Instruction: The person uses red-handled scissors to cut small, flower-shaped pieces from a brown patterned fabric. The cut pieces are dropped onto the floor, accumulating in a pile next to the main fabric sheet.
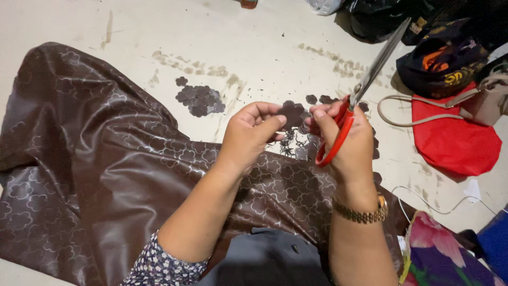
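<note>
Pale, scuffed flooring is serving as my workbench, and I am sitting on it with the brown flower-embossed sheet (106, 175) draped over my lap so the pattern stays within reach. My left hand (248, 135) is pinching a brown flower cutout (292, 113) between thumb and fingers, holding it up where I can see it. My right hand (346, 140) is curling shut around the red-handled scissors (365, 87), blades pointing up and away, clear of the piece. Beyond my hands, finished cutouts are lying in a pile (200, 99), and farther right a red cloth (455, 140) is resting beside dark bags (442, 63).
</note>
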